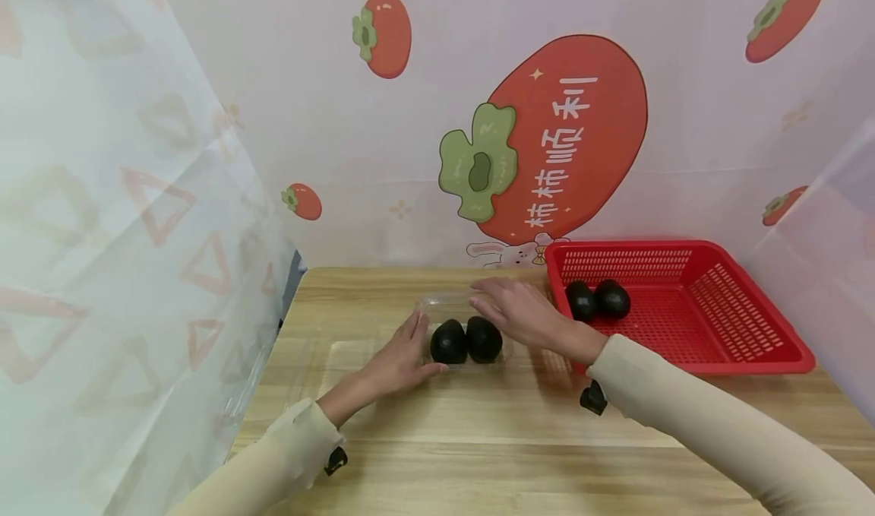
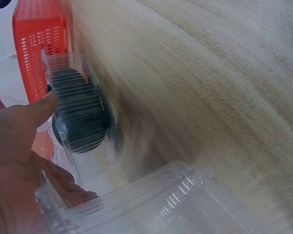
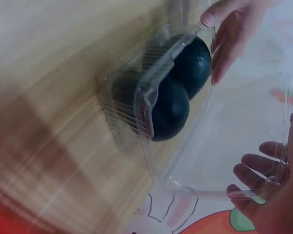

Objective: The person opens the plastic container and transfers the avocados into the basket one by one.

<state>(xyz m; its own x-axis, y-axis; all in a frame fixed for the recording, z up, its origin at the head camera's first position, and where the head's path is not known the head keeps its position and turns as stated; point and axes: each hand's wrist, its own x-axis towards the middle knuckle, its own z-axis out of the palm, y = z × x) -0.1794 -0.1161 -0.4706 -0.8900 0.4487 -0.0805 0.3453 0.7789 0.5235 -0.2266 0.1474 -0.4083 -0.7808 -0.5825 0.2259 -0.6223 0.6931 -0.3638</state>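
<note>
Two dark, rounded avocados sit side by side in a clear plastic clamshell box, whose lid stands raised on the far side. My left hand rests against the box's left end, fingers fairly straight and the thumb near the front corner. In the right wrist view the left hand touches the rim. My right hand reaches over the box's right end, and its extended, spread fingers lie against the raised lid. The left wrist view shows only the near avocado clearly, through ribbed plastic.
To the right stands a red perforated basket with two more dark avocados at its left end. Another clear plastic box lies left of my left hand on the wooden table. A persimmon-printed sheet backs the table.
</note>
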